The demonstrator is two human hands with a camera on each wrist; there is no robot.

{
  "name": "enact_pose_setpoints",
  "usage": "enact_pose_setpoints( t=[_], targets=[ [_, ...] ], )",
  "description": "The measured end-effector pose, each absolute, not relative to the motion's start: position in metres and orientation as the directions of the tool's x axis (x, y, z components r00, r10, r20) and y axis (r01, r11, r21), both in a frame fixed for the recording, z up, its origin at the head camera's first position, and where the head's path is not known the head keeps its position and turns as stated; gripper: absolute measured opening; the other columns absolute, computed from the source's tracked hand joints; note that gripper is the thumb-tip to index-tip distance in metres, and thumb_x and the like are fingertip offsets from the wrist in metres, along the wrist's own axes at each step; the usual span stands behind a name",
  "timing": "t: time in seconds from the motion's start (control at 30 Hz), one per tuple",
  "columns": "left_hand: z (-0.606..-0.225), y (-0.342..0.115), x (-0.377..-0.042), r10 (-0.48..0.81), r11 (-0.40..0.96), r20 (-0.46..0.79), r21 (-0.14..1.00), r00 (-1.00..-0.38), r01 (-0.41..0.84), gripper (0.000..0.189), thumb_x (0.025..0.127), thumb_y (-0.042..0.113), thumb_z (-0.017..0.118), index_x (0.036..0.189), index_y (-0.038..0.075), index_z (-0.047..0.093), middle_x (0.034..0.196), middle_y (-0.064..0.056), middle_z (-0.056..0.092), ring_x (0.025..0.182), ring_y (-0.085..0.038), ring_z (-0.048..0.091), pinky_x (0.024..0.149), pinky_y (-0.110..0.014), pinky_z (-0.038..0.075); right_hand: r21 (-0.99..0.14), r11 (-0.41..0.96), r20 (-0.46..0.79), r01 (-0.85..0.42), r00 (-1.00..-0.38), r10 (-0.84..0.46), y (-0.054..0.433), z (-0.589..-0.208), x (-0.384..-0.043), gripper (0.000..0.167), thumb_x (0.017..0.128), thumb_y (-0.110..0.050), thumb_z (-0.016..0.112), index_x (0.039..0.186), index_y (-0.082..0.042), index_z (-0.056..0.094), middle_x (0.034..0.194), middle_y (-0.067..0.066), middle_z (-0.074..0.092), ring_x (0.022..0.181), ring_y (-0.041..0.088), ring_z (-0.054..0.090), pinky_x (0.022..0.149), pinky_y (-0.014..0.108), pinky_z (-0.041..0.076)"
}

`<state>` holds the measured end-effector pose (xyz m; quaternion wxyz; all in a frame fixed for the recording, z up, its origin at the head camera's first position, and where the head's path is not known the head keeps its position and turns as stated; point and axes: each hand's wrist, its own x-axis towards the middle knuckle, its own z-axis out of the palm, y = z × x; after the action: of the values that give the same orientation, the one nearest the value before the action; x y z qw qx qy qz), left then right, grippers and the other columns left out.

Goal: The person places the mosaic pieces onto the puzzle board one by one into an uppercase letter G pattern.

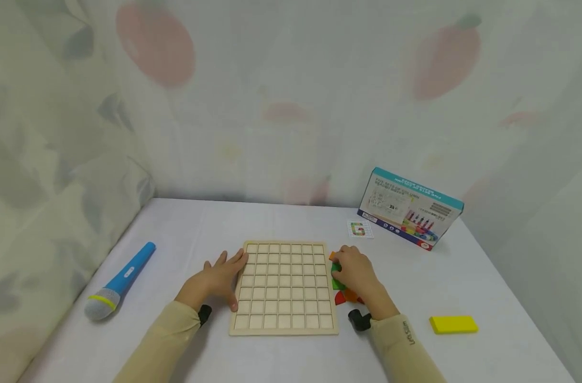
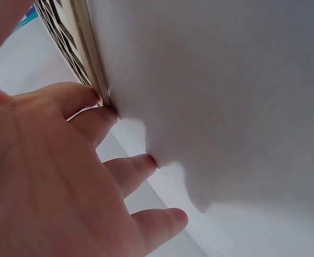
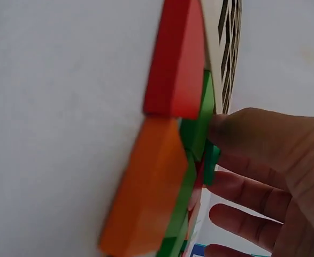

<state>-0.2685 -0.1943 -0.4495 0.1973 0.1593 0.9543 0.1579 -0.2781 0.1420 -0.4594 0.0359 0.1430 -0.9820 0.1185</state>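
A square wooden grid board [image 1: 285,287] lies flat on the table. My left hand [image 1: 219,282] rests along its left side with the fingers spread; in the left wrist view, fingertips touch the board's edge [image 2: 95,64]. Beyond the right side, my right hand [image 1: 359,274] reaches down over a small group of coloured blocks. Thumb and fingers pinch a green block [image 3: 210,158] there, partly hidden by the hand. Close by lie another green block [image 3: 199,120], a red block [image 3: 175,64] and an orange block [image 3: 146,193].
A small pattern card [image 1: 360,229] lies behind the blocks, near a toy box [image 1: 410,208] standing at the back right. The blue toy microphone [image 1: 123,282] is at the far left. Toward the front right sits a yellow block [image 1: 453,324].
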Motion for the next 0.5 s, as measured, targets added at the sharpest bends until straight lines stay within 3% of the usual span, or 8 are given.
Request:
enact_pose_setpoints(
  t=[0.2, 0.33, 0.5],
  targets=[
    [-0.451, -0.195, -0.27, 0.37, 0.888, -0.329, 0.4, -0.869, 0.226, 0.13, 0.044, 0.029, 0.09, 0.148, 0.009, 0.016, 0.155, -0.011, 0.006, 0.136, -0.046, -0.003, 0.095, -0.074, 0.002, -0.292, 0.928, 0.073, -0.23, -0.973, -0.218, 0.141, -0.45, -0.278, 0.022, 0.074, -0.023, 0.072, 0.091, -0.012, 0.064, 0.077, -0.003, 0.057, 0.071, 0.014, 0.046, 0.062, 0.029, 0.045],
    [-0.45, -0.196, -0.27, 0.37, 0.882, -0.327, 0.419, -0.869, 0.218, 0.13, 0.044, 0.028, 0.09, 0.148, 0.008, 0.016, 0.154, -0.012, 0.006, 0.136, -0.046, -0.004, 0.095, -0.074, 0.002, -0.361, 0.894, 0.08, -0.266, -0.964, -0.255, 0.126, -0.441, -0.278, 0.022, 0.075, -0.02, 0.072, 0.093, -0.012, 0.063, 0.078, -0.003, 0.06, 0.067, 0.013, 0.049, 0.059, 0.028, 0.045],
    [-0.449, -0.195, -0.268, 0.366, 0.88, -0.32, 0.426, -0.874, 0.212, 0.129, 0.044, 0.026, 0.09, 0.148, 0.009, 0.017, 0.154, -0.011, 0.006, 0.136, -0.046, -0.003, 0.096, -0.074, 0.003, -0.289, 0.89, 0.015, -0.352, -0.931, -0.363, 0.101, -0.441, -0.279, 0.019, 0.079, -0.018, 0.071, 0.094, -0.014, 0.061, 0.077, -0.004, 0.06, 0.061, 0.01, 0.049, 0.052, 0.025, 0.041]
  ],
)
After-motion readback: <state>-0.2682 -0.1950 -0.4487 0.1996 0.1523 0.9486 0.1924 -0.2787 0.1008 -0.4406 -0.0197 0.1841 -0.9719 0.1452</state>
